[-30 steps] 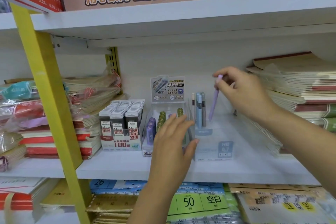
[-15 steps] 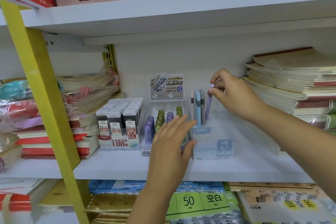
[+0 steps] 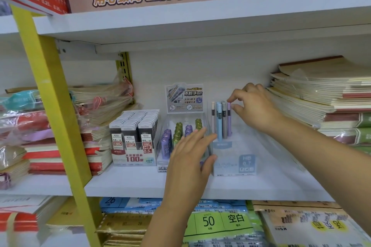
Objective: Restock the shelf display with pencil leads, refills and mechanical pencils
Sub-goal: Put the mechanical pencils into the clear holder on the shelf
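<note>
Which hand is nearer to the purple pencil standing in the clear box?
Right. The right hand pinches the purple pencil at its top end. The left hand is lower and further forward, resting on the clear box's front left corner, apart from the pencil.

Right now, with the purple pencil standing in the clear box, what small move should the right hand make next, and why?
Probably let go and draw the right hand back. The purple pencil it pinches at the top already stands upright in the clear box, beside a grey pencil and a blue pencil, while the left hand steadies the box.
</note>
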`<action>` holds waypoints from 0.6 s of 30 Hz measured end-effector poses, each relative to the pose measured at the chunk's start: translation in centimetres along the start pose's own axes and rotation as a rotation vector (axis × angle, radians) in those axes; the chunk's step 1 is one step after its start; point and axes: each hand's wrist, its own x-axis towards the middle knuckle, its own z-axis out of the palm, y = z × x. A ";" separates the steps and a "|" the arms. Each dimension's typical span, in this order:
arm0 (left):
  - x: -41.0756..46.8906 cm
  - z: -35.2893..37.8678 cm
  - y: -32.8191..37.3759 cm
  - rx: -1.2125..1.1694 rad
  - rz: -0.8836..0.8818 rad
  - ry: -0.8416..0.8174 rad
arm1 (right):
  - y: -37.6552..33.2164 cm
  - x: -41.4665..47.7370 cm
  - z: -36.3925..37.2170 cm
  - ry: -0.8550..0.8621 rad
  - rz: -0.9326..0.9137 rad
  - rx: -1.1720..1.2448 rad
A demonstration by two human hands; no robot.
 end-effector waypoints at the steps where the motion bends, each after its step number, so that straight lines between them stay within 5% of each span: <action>1: 0.0 -0.1 0.1 -0.003 -0.005 -0.012 | 0.0 -0.2 -0.1 -0.011 0.009 0.020; 8: -4.9 -2.5 0.8 0.062 0.073 0.084 | -2.6 -8.1 -3.8 0.288 -0.036 0.480; 11: -11.8 -2.8 -1.3 0.096 0.008 0.094 | -5.1 -15.3 -3.6 0.255 -0.080 0.722; 14: -20.6 -1.8 -4.2 0.087 -0.288 -0.221 | -7.1 -22.7 1.1 -0.011 0.010 0.854; 18: -31.4 0.2 -7.3 -0.016 -0.777 -0.553 | -9.0 -33.2 12.2 -0.634 0.288 0.811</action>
